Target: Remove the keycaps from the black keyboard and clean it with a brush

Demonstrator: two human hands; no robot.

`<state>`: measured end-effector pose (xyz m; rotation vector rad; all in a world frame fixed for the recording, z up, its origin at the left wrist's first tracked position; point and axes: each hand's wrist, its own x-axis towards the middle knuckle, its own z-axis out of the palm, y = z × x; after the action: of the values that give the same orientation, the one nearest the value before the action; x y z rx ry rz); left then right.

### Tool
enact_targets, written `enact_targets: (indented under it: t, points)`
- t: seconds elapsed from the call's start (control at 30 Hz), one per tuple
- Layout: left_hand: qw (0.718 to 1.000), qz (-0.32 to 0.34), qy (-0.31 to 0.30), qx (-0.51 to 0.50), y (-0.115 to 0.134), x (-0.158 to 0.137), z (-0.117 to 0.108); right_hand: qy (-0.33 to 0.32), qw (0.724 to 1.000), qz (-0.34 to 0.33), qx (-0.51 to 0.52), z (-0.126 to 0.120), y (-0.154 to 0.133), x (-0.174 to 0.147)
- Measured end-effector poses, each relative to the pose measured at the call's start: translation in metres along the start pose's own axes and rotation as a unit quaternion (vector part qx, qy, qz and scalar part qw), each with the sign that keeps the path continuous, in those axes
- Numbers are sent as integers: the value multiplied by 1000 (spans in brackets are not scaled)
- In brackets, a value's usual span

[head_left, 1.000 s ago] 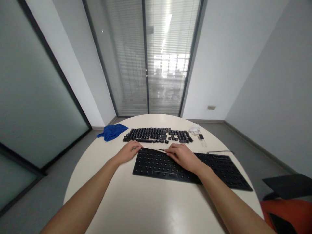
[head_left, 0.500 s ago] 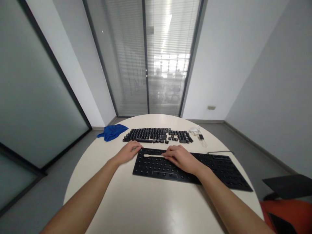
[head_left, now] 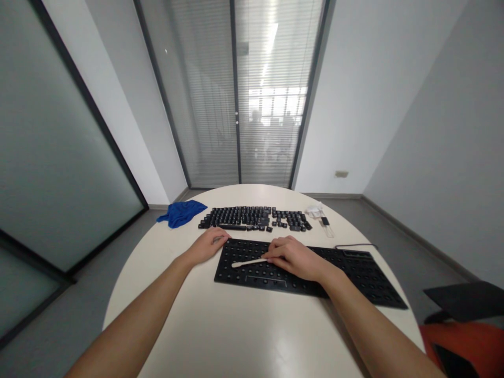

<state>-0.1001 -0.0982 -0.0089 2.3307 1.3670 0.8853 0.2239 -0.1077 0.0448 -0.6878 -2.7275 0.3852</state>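
Just below centre, the right hand [head_left: 293, 256] hides part of the keyboard [head_left: 255, 272] and one end of the stick [head_left: 246, 263]. Markings on the keys [head_left: 240, 215] above are too small to read. The table [head_left: 220, 325] and both forearms [head_left: 157, 310] leave the bottom edge; lower right, the chair [head_left: 464, 336] is cut off. Behind the blinds [head_left: 271, 147], top centre, shapes blur.

Surface [head_left: 220, 336]: round, cream top, glossy reflection toward near edge. Beyond surface: glazed partition [head_left: 200, 121], dark frame, horizontal blinds; brightest light through its right pane. Left of surface: frosted glass panel [head_left: 51, 131], dark framing. Beyond surface and to its right: plain pale wall [head_left: 346, 94], small plate [head_left: 341, 174] mounted low. Around surface: grey floor [head_left: 378, 224]. Right of surface: chair [head_left: 480, 341], red seat, black parts.
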Motion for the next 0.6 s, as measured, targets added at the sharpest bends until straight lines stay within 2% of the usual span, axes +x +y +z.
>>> enact_targets:
  t: [0.6]
  points:
    - [1000,7,8,1,-1,1,1,-23,999,-14,29,1,-13,3]
